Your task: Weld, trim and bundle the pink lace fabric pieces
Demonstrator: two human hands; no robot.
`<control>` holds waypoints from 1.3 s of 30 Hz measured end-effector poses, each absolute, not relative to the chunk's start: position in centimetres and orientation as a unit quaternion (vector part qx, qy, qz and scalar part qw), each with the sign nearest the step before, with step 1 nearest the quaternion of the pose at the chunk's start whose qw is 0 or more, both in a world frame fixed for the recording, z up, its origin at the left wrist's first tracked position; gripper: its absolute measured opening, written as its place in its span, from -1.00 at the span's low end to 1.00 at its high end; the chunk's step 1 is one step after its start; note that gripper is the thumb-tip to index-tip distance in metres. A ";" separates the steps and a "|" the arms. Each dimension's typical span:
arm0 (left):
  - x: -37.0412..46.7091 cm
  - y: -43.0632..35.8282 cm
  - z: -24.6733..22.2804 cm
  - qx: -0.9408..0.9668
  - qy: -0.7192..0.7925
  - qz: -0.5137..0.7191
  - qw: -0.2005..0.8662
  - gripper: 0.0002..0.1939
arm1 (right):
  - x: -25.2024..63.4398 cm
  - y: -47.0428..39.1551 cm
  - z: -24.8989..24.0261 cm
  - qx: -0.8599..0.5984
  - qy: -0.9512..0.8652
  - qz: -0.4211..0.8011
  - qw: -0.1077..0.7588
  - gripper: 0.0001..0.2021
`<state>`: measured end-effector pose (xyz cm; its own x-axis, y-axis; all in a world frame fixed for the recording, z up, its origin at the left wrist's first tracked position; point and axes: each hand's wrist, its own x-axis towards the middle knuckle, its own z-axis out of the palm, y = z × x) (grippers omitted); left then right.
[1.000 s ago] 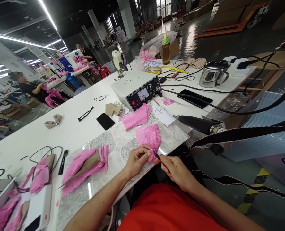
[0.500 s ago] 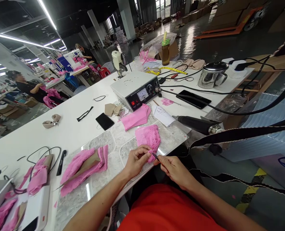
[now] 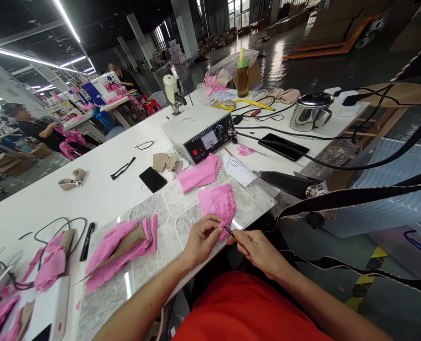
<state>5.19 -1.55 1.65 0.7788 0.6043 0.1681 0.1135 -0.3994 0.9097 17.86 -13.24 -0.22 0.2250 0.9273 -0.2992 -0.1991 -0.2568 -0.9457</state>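
My left hand (image 3: pixel 204 239) pinches the near edge of a pink lace fabric piece (image 3: pixel 217 201) at the table's front edge. Between the fingers of my right hand (image 3: pixel 255 247) is a pair of slim dark tweezers (image 3: pixel 229 231), held closed. Their pointed tip meets the lace right by my left fingertips; what lies at the tip is too small to make out. Just beyond the lace lies a folded stack of smooth pink fabric (image 3: pixel 200 173). To the left, more pink lace (image 3: pixel 111 253) is folded around brown card.
A control box (image 3: pixel 199 130) with a dial stands behind the fabric. On the right lie a black-handled tool (image 3: pixel 285 183), a phone (image 3: pixel 283 147) and a metal-lidded mug (image 3: pixel 312 111). Black straps (image 3: pixel 356 199) and cables cross the right side. Two people sit at the far left.
The view has shifted slightly, so the table things appear a little further left. Both hands keep their grip, and the tweezers stay at the lace edge.
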 end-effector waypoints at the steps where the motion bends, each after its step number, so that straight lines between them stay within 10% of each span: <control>1: 5.2 -1.5 1.6 0.804 0.220 0.246 0.494 -0.79 | 17.9 -13.2 -0.2 -0.582 -0.312 0.540 0.521 -0.42; 24: 5.0 -2.2 2.2 0.901 0.155 0.221 0.340 -0.90 | 21.9 -13.8 0.6 -0.658 -0.389 0.404 0.503 -0.49; 34: 5.5 -6.0 0.7 0.958 0.204 0.201 0.024 -0.34 | 24.5 -6.1 2.2 -0.824 -0.503 0.144 0.220 -0.55; 39: 6.8 -7.2 -0.2 0.941 0.294 0.162 -0.045 -0.52 | 24.1 -3.3 2.3 -0.839 -0.510 0.127 0.144 -0.52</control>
<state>6.85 -7.21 -0.18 0.7745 0.5388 0.3314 0.5681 -0.8229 0.0102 24.07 -3.32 2.27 0.4478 0.8917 -0.0661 0.8184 -0.4385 -0.3714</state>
